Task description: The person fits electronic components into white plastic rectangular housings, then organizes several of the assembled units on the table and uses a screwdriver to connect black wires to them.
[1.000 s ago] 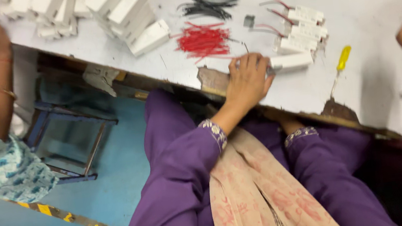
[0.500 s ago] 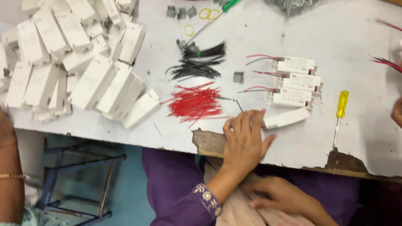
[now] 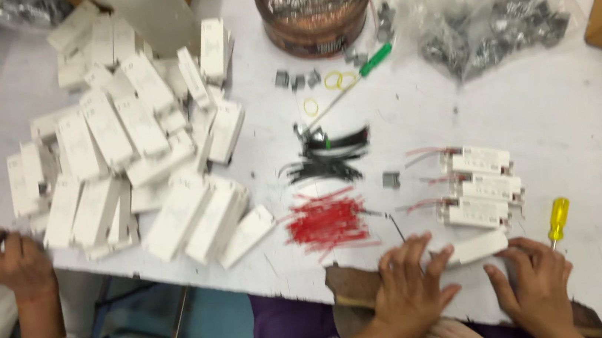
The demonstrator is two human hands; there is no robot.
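At the far left edge of the white table (image 3: 598,160), another person's hand (image 3: 8,259) with a gold bangle at the wrist is curled closed over the table's rim, well apart from the wearer's own hands. Just to its right lies a big heap of white rectangular casings (image 3: 135,149), tumbled over one another and spreading toward the middle of the table. Right of the heap, near the front edge, sits a bundle of short red wires (image 3: 327,222), with a bundle of black wires (image 3: 329,157) just behind it and a green-handled screwdriver (image 3: 351,82) farther back, close to a round copper-coloured tin (image 3: 314,7). The left hand (image 3: 411,291) rests flat and open on the table edge just below the red wires, fingers spread, its fingertips touching the near end of a single white casing (image 3: 477,247). That casing lies at the front of the table between the two hands, just in front of a small stack of three wired white casings (image 3: 482,187). The right hand (image 3: 540,282) touches the casing's right end with bent fingers; the picture is blurred, so whether it truly grips the casing cannot be told. A yellow-handled screwdriver (image 3: 558,218) lies just beside the right hand, and a clear bag of grey parts (image 3: 495,29) sits at the back.
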